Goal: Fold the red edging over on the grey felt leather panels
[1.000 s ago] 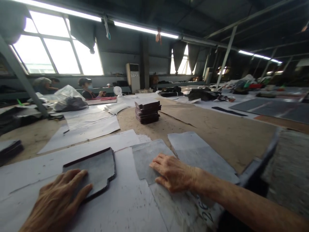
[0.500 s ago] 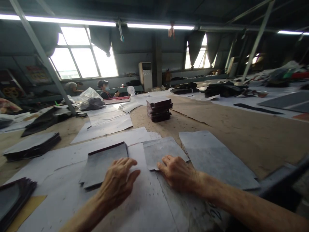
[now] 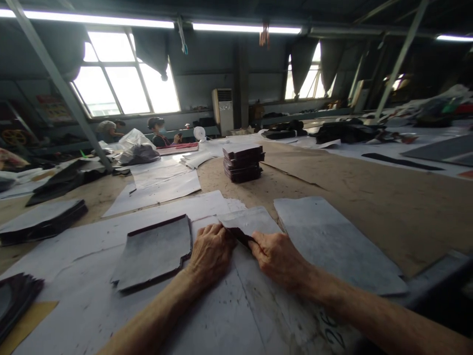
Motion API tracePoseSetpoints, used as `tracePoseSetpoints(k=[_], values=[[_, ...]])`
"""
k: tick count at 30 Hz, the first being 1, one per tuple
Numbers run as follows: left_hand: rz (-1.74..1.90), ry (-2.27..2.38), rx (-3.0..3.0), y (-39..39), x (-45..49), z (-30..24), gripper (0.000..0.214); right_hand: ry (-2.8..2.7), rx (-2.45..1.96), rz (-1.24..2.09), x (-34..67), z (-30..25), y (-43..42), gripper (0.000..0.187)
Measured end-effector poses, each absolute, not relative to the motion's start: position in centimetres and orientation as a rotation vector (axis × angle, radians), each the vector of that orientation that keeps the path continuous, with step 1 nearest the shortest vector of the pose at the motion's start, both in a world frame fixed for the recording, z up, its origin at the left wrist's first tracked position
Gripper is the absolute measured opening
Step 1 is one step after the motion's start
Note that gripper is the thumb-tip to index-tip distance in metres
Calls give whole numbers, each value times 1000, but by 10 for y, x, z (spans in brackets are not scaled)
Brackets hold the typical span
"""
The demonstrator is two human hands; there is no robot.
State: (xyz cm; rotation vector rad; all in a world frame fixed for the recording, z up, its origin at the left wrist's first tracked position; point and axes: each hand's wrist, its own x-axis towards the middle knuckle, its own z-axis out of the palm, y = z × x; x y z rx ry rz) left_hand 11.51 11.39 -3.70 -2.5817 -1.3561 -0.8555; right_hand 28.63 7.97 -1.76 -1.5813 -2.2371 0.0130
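Note:
A cut piece of grey-backed sheet material [image 3: 253,217] lies in front of me, its near edge turned up to show a dark face. My right hand [image 3: 279,254] pinches the near right part of that edge. At its near left corner, my left hand [image 3: 214,249] is closed with the fingertips curled onto the piece. To the left lies a low stack of similar notched grey pieces [image 3: 155,256] with dark borders, close beside my left hand. A larger grey sheet [image 3: 332,241] lies to the right, partly behind my right forearm.
A dark bundled stack [image 3: 243,165] stands farther back on the brown table covering [image 3: 303,167]. More stacked pieces [image 3: 40,222] lie at the left, with a dark pile [image 3: 18,296] nearer. A slanting metal pole [image 3: 62,88] rises at the left. One person [image 3: 160,135] sits beyond the table.
My left hand has moved right, from beside the left stack onto the piece, and closed. My right hand has lifted the piece's near edge, so its dark face shows.

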Motion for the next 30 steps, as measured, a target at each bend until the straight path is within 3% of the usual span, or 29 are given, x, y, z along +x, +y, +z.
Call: tracePoseSetpoints(k=[7, 12, 20, 30], values=[[-975, -1203, -2527, 96, 106, -34, 21, -2156, -1627, 74, 284, -14, 85, 19], [-774, -833, -2751, 84, 109, -28, 15, -2142, -1635, 115, 285, -13, 88, 22], [-731, -1208, -2446, 95, 112, -36, 25, -2077, -1678, 129, 288, -15, 92, 22], [-751, -1138, -2730, 131, 94, -77, 29, -2413, -1714, 191, 269, 2, 87, 22]])
